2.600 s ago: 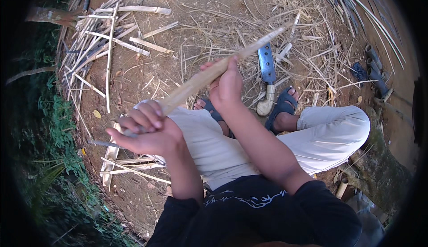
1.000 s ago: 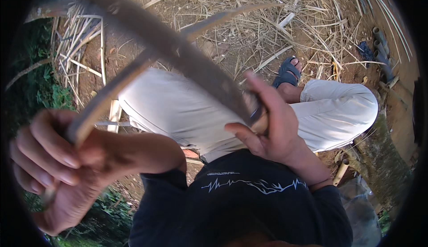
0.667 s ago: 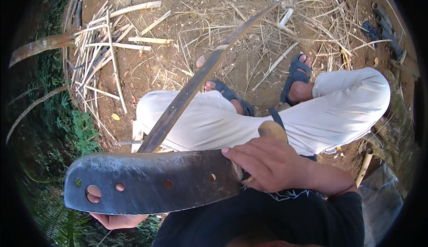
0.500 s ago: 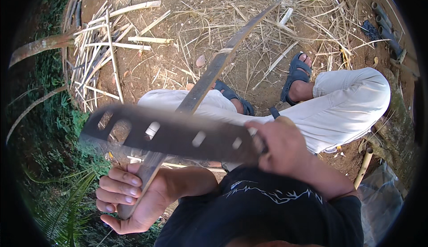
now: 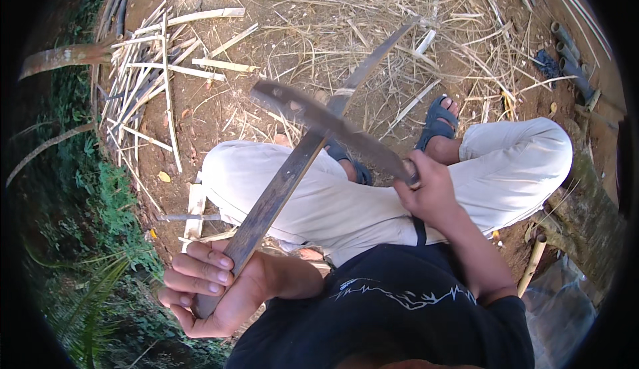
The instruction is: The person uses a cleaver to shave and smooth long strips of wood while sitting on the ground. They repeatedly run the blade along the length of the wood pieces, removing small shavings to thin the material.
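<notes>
My left hand [image 5: 210,286] is closed round the lower end of a long, dark bamboo strip [image 5: 276,199]. The strip slants away to the upper right over my lap, its far end curving and tapering above the straw. In my right hand [image 5: 432,192] is the handle of a machete with holes in its blade [image 5: 356,137]. Seen nearly edge-on and slightly blurred, the blade crosses in front of the strip, about midway along it. Whether blade and strip touch, I cannot tell. A paler band, perhaps a node, shows on the strip just beyond the crossing.
Split pale bamboo strips [image 5: 143,69] lie heaped at the far left. Straw-like shavings [image 5: 459,43] litter the ground ahead, near my sandalled foot [image 5: 439,119]. Dark bamboo tubes [image 5: 569,53] lie at the far right, a tree trunk [image 5: 586,216] below them. Green plants [image 5: 113,216] border the left.
The machete has moved away from me along the strip, and its blade has turned from broadside to nearly edge-on. My left hand has shifted slightly right and up, still holding the strip.
</notes>
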Tool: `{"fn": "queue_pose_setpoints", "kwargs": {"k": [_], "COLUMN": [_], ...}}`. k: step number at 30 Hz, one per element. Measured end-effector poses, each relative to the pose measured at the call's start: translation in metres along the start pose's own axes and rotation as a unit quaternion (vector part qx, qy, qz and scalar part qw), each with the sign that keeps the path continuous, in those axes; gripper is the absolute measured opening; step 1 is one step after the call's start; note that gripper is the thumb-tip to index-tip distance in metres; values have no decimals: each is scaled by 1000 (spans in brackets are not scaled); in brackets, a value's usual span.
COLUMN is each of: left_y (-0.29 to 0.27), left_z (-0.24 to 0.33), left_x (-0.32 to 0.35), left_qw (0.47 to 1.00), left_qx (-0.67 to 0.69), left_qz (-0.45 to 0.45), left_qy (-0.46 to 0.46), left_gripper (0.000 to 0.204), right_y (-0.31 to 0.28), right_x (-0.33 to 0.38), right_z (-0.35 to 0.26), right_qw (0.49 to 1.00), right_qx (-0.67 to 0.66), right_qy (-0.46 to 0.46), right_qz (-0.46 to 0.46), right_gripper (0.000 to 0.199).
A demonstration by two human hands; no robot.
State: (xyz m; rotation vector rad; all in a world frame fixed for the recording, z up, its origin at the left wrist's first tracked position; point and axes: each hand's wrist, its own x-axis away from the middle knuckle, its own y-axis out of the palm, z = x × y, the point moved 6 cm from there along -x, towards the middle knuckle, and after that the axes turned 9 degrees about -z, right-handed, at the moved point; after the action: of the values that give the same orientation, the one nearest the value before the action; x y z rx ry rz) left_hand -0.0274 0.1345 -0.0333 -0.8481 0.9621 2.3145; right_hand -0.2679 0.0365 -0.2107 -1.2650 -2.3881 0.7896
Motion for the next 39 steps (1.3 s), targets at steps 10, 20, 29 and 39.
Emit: {"fn": "queue_pose_setpoints", "kwargs": {"k": [10, 20, 29, 39], "left_y": [-4, -42, -57, -37], "left_z": [-8, -16, -26, -29], "left_x": [-5, -23, -35, -35], "left_qw": [999, 997, 998, 998], "left_qx": [-7, -39, -15, 49], "left_qz": [-24, 45, 47, -13], "left_qy": [-21, -41, -45, -44], "left_gripper": [26, 28, 25, 20], "right_y": [-3, -5, 13, -16], "right_x": [-16, -43, -58, -117], "right_z": [11, -7, 4, 210], "right_qw": [997, 992, 991, 948], "right_qx": [76, 106, 98, 113], "right_qy": [-24, -41, 5, 297], "right_qz": [3, -46, -86, -16], "right_gripper": [28, 22, 25, 28]}}
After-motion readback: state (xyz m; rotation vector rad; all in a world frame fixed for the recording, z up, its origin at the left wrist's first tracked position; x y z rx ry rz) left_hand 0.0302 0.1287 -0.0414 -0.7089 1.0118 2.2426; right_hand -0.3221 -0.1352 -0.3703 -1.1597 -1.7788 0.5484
